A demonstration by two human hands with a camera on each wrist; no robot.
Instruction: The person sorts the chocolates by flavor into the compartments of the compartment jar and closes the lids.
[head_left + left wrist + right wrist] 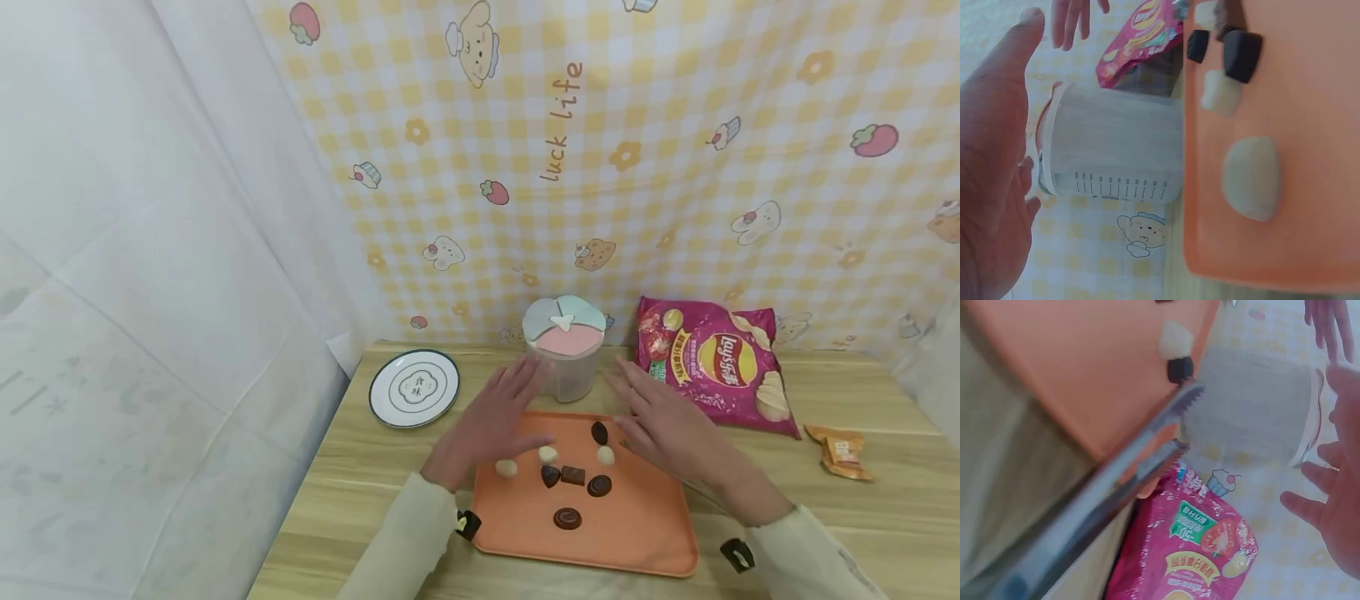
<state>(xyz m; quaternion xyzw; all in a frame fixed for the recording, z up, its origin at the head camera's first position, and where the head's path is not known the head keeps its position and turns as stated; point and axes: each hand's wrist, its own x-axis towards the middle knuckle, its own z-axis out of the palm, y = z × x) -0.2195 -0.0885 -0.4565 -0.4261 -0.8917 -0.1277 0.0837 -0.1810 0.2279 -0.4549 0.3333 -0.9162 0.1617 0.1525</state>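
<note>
Both hands are over an orange tray [637,533], fingers stretched toward the back. My left hand [498,421] is above the tray's left rear edge, holding nothing. My right hand [671,425] hovers over the right rear edge, also with nothing in it. Between and beyond them stands a clear canister [1116,144] with a pastel segmented lid [566,337]. Several dark chocolates [567,518] and white chocolates [507,468] lie scattered on the tray. Metal tongs [1104,475] lie along the tray's right side, mostly hidden under my right arm in the head view.
A white plate [390,408] with a dark rim sits at the back left. At the back right, a purple chip bag [697,392] leans against the checkered cloth [660,100]. A small orange packet [843,452] lies to its right on the wooden table [322,500].
</note>
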